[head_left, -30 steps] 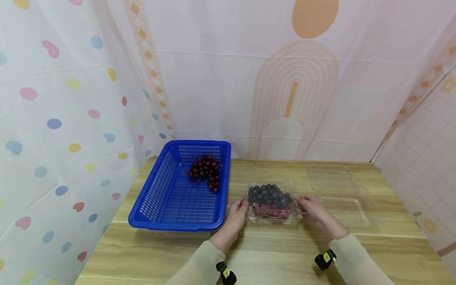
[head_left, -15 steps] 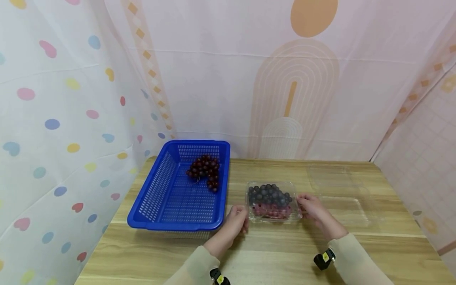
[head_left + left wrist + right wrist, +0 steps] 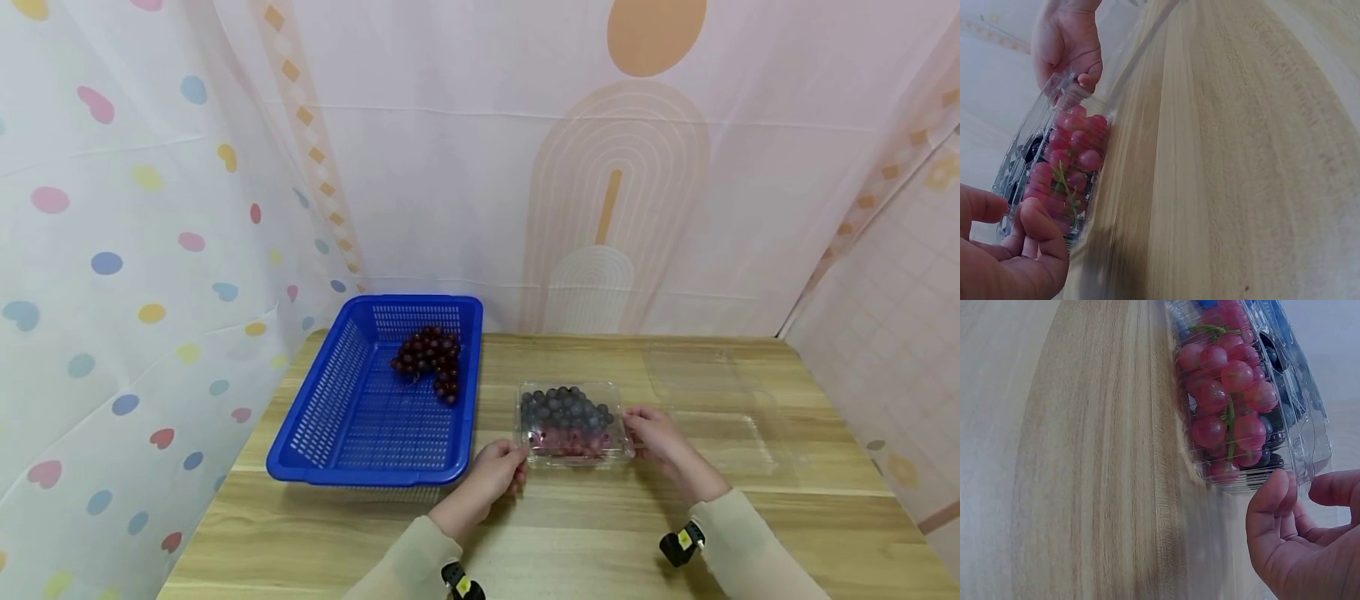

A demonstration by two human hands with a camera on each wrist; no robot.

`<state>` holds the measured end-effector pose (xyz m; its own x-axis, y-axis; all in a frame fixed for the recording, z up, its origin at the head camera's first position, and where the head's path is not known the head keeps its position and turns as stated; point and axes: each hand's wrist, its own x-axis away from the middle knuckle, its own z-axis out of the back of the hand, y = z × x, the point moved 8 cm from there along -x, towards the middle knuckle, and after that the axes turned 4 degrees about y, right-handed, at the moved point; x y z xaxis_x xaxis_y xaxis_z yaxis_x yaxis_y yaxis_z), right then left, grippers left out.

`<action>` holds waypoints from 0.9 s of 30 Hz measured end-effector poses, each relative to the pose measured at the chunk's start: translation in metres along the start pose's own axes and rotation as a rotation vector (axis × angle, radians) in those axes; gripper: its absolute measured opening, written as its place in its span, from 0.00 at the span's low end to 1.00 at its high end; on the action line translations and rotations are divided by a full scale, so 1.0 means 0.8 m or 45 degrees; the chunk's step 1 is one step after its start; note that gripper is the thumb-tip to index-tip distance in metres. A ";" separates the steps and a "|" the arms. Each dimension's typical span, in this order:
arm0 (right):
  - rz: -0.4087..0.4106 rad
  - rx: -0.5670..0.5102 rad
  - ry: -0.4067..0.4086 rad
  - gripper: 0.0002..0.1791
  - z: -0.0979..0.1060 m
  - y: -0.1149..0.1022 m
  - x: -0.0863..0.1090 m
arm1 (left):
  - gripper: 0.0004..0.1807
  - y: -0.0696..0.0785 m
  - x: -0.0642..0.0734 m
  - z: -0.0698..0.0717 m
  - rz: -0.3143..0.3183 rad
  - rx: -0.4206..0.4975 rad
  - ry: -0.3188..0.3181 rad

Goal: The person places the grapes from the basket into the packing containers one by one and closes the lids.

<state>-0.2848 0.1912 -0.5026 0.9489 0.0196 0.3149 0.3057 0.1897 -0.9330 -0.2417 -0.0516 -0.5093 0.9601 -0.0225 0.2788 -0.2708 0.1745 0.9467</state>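
Observation:
A clear plastic clamshell box (image 3: pixel 573 460) with its lid down stands on the table. Inside it are dark grapes (image 3: pixel 566 407) and, toward the near side, pink grapes (image 3: pixel 1237 375) on green stems. My left hand (image 3: pixel 495 473) is at the box's near left corner, thumb and forefinger pinching its rim, as the left wrist view shows from close by. At the opposite end, my right hand (image 3: pixel 660 437) pinches the rim at the corner. Its thumb (image 3: pixel 1270 490) lies below the lid's edge, with the forefinger on the other side.
A blue plastic basket (image 3: pixel 281 450) stands left of the box, close to my left hand. A bunch of dark red grapes (image 3: pixel 431 360) lies inside at its back right. Another clear plastic container (image 3: pixel 720 442) lies unfolded on the wooden table (image 3: pixel 570 533) at the right. Curtains rise behind.
My left hand has come off the left side of the box, dropped a little toward me, and taken hold at the near left corner. The right hand stays at its corner.

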 end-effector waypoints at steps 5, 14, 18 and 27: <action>0.005 0.005 0.001 0.13 -0.001 -0.001 0.000 | 0.11 0.001 0.000 0.000 0.001 0.026 0.010; 0.006 0.017 -0.006 0.13 -0.001 -0.003 0.000 | 0.11 0.002 -0.001 0.002 0.016 0.032 0.020; -0.001 0.010 0.003 0.14 0.000 -0.002 0.000 | 0.11 0.002 -0.001 0.002 0.012 0.031 0.011; 0.004 -0.014 0.010 0.15 0.002 -0.001 0.002 | 0.15 0.002 0.010 -0.003 0.001 -0.093 -0.083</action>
<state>-0.2838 0.1930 -0.5012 0.9505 0.0129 0.3105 0.3033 0.1791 -0.9359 -0.2340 -0.0492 -0.5055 0.9526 -0.0862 0.2916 -0.2633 0.2459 0.9328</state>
